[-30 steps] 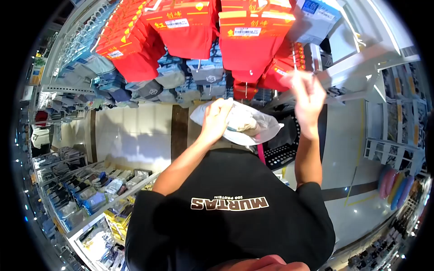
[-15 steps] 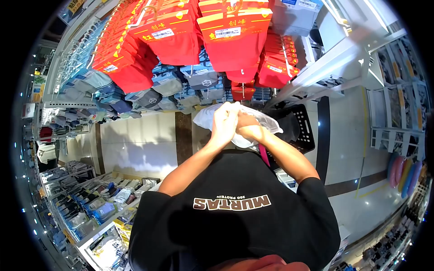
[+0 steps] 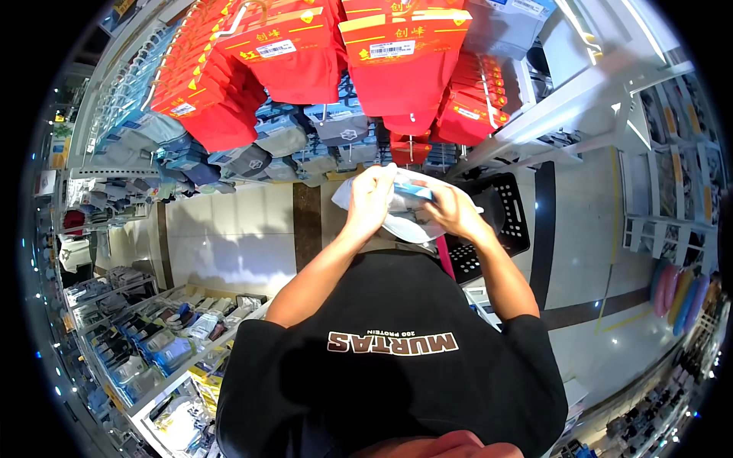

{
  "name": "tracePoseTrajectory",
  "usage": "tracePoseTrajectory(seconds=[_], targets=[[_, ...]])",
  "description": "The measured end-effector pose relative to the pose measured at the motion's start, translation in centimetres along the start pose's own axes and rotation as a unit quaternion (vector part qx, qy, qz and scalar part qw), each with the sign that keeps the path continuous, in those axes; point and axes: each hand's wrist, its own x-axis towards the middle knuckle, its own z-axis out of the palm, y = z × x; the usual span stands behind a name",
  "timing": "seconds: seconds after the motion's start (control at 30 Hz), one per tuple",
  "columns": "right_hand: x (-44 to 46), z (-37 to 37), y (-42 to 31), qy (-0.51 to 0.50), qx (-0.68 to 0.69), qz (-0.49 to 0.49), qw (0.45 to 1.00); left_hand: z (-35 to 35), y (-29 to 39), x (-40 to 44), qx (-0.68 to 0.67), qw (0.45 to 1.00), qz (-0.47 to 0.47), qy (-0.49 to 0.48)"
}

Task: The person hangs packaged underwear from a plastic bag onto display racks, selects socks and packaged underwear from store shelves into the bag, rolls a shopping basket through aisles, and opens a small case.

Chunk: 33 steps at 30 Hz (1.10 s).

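Note:
A white plastic bag (image 3: 412,227) is spread between my hands, in front of my black shirt. My left hand (image 3: 369,202) is closed on the left part of the bag, its thumb and fingers pinched together near the top. At the bag's mouth shows a blue-topped flat packet (image 3: 413,190); how far it sits inside the bag I cannot tell. My right hand (image 3: 456,211) has its fingers curled at the right end of that packet, with the bag around and behind them. The fingertips are partly hidden.
Red packaged garments (image 3: 405,76) hang on hooks just ahead, with grey and blue packs (image 3: 340,126) below. A black perforated basket (image 3: 513,221) stands at right, beside a white rack post (image 3: 527,126). A low bin of packaged socks (image 3: 179,328) lies at left.
My hands, close together before, are now apart. The right hand has moved right, and the blue-topped packet has come into sight between them.

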Motion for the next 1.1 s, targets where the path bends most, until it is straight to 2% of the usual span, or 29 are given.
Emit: tracePoseTrajectory(seconds=[0.03, 0.1, 0.13, 0.17, 0.2, 0.23, 0.3, 0.37, 0.4, 0.5, 0.57, 0.67, 0.77, 0.8, 0.9, 1.0, 1.03, 1.1], targets=[[-0.7, -0.7, 0.3, 0.076, 0.039, -0.117, 0.989, -0.3, 0.5, -0.2, -0.007, 1.000, -0.005, 0.003], [-2.8, -3.0, -0.5, 0.040, 0.228, -0.022, 0.973, -0.9, 1.9, -1.0, -0.022, 1.000, -0.011, 0.003], [-3.8, -4.1, -1.1, 0.059, 0.289, -0.014, 0.955, -1.5, 2.2, -1.0, 0.069, 0.997, 0.022, 0.021], [-4.8, -5.2, -1.2, 0.081, 0.348, -0.006, 0.934, -1.7, 2.4, -1.2, 0.045, 0.999, 0.005, 0.030], [-5.6, -6.3, -0.7, 0.132, 0.368, 0.009, 0.920, -1.9, 2.2, -1.1, 0.047, 0.998, 0.019, 0.035], [-5.7, -7.2, 0.1, 0.180, 0.386, -0.038, 0.904, -1.9, 1.9, -1.1, 0.048, 0.998, 0.033, 0.039], [-4.8, -8.9, 1.1, 0.318, 0.459, -0.073, 0.826, -1.7, 1.7, -1.4, 0.033, 0.999, -0.001, 0.034], [-3.5, -11.8, 0.6, 0.387, 0.468, -0.093, 0.789, -1.6, 0.8, -1.4, 0.040, 0.999, 0.005, 0.027], [-3.1, -13.5, -0.8, 0.418, 0.441, -0.093, 0.789, -1.6, 0.8, -1.5, 0.029, 0.999, -0.001, 0.020], [0.4, -17.2, -3.4, 0.445, 0.454, -0.175, 0.752, -1.5, 0.8, -1.7, 0.000, 1.000, -0.007, 0.012], [3.0, -19.7, -2.8, 0.451, 0.417, -0.200, 0.764, -1.7, 1.3, -2.0, 0.004, 1.000, -0.014, 0.016], [6.2, -21.9, -4.0, 0.432, 0.416, -0.254, 0.759, -2.0, 1.6, -2.3, 0.073, 0.996, 0.035, 0.033], [8.5, -24.0, -4.5, 0.401, 0.352, -0.233, 0.813, -2.2, 0.5, -2.2, 0.056, 0.997, 0.039, 0.044], [10.0, -24.6, -3.4, 0.399, 0.348, -0.235, 0.815, -2.0, 0.8, -2.5, 0.046, 0.998, 0.033, 0.040], [11.9, -25.6, -2.4, 0.429, 0.328, -0.153, 0.828, -1.6, 0.8, -2.6, 0.022, 0.999, 0.021, 0.023], [11.3, -24.0, -3.1, 0.486, 0.256, -0.164, 0.819, -1.3, 1.0, -2.7, 0.002, 1.000, 0.005, 0.015], [10.7, -23.1, -3.4, 0.498, 0.209, -0.185, 0.821, -1.4, 0.9, -2.5, 0.004, 1.000, 0.001, 0.016], [9.2, -20.7, -3.0, 0.581, 0.030, -0.074, 0.810, -1.5, 0.6, -2.2, 0.024, 0.999, 0.010, 0.021]])
